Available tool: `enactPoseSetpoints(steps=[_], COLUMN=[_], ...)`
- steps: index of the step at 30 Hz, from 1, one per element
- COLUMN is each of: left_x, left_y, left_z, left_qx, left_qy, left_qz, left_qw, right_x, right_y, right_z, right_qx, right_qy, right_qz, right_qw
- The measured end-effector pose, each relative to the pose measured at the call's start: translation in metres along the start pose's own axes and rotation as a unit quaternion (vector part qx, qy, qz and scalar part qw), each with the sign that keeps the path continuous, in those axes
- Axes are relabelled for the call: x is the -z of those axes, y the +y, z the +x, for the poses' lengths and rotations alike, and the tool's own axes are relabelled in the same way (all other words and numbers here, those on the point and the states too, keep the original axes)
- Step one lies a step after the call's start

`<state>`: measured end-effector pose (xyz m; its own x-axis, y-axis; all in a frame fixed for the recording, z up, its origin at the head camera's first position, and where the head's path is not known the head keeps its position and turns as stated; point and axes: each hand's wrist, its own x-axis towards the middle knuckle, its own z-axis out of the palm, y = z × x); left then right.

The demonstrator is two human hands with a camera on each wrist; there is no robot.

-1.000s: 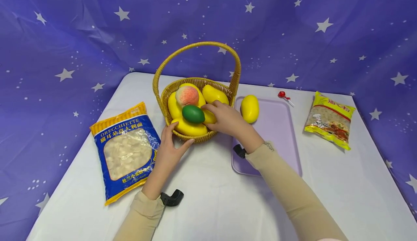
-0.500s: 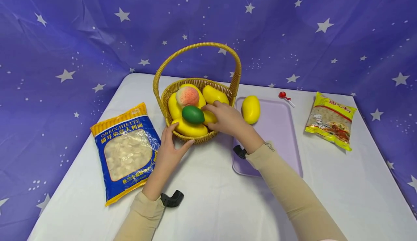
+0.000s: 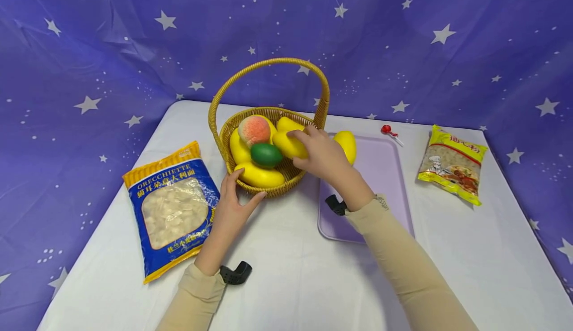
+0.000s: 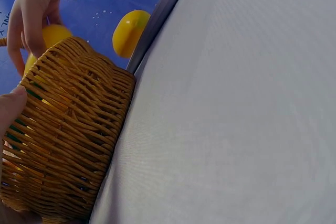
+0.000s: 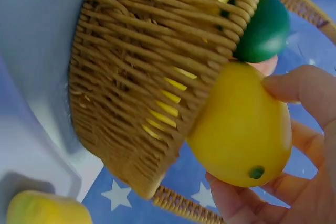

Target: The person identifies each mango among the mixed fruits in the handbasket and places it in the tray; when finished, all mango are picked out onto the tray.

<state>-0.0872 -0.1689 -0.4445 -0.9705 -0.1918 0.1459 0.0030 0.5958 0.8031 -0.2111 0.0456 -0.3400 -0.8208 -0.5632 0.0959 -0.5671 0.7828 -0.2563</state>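
My right hand (image 3: pixel 324 156) grips a yellow mango (image 5: pixel 241 124) at the right side of the wicker basket (image 3: pixel 286 188), raised to about rim height. Thumb and fingers lie round opposite sides of it in the right wrist view. My left hand (image 3: pixel 233 204) holds the basket's front left rim, its thumb (image 4: pixel 13 103) against the weave. Inside the basket are a pink peach (image 3: pixel 254 130), a small green fruit (image 3: pixel 266 155) and more yellow mangoes, one (image 3: pixel 259 175) along the front and one (image 3: pixel 288 123) behind the held mango.
Right of the basket lies a lilac tray (image 3: pixel 380 187) with another yellow mango (image 3: pixel 346 146) at its back left corner. A red lollipop (image 3: pixel 388 130) and a yellow bag (image 3: pixel 453 166) are farther right. A blue orecchiette bag (image 3: pixel 174 211) lies left. The basket handle (image 3: pixel 273 61) arches overhead.
My right hand has lifted the mango up from among the other fruit in the basket, moving slightly back and right. The left hand stays at the rim.
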Motion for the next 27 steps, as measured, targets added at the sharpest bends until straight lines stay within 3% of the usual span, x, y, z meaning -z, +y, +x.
enactPoseSetpoints(steps=[5,11,16,21,27], left_x=[-0.002,0.000,0.002,0.002,0.000], left_y=[0.000,0.000,-0.001,-0.004,-0.003], left_z=[-0.001,-0.001,0.000,0.000,0.001], left_qx=[0.007,0.006,0.008,0.018,0.013], left_qy=[-0.007,-0.006,-0.008,-0.013,-0.016], left_qz=[-0.001,-0.002,-0.003,-0.006,-0.011], left_qw=[1.0000,1.0000,0.9999,0.9997,0.9997], right_x=[0.006,0.014,0.020,0.020,0.008], right_y=[0.014,0.041,0.069,0.092,0.116], right_z=[-0.018,-0.045,-0.062,-0.075,-0.084], right_qx=[-0.041,-0.075,-0.112,-0.172,-0.232], right_qy=[0.047,0.116,0.167,0.190,0.217], right_qz=[0.107,0.241,0.266,0.284,0.337], right_qw=[0.9923,0.9606,0.9427,0.9239,0.8864])
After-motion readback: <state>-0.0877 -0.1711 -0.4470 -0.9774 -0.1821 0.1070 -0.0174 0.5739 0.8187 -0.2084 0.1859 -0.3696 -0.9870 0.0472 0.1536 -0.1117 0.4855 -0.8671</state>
